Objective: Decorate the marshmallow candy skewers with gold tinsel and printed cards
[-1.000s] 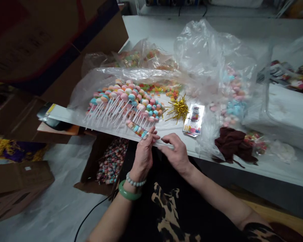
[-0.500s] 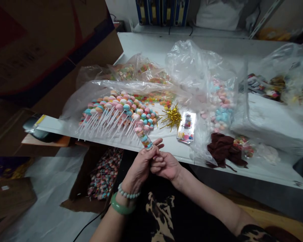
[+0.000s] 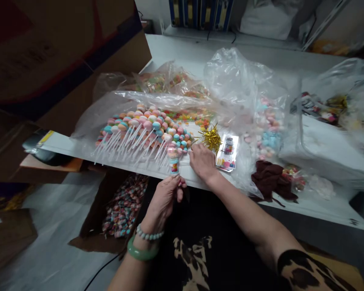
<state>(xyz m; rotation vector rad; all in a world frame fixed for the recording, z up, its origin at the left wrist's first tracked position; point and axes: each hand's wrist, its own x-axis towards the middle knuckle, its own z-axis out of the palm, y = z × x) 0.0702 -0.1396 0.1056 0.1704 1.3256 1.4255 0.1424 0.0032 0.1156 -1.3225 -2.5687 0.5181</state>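
My left hand [image 3: 167,192], with a beaded bracelet and a green bangle at its wrist, pinches the lower end of a clear-wrapped marshmallow candy stick [image 3: 173,159]. The candy stands upright above the fingers, in pink, white and blue layers with a coloured band near the bottom. On the table, my right hand [image 3: 202,161] lies with curled fingers at the left edge of a bunch of gold twist ties [image 3: 211,138]. Its fingertips are partly hidden, so what they hold is unclear. Left of it rests a pile of marshmallow sticks [image 3: 142,127] with white sticks pointing forward.
A stack of printed cards [image 3: 228,152] lies right of the ties. Behind are plastic bags of gummy candies [image 3: 170,81] and marshmallows [image 3: 269,129]. A brown cloth [image 3: 265,180] lies at right. Below the table edge stands an open carton [image 3: 92,218] of wrapped candies.
My right hand has left the candy's lower end and moved up to the gold twist ties. My left hand keeps the candy, now more upright and slightly lower.
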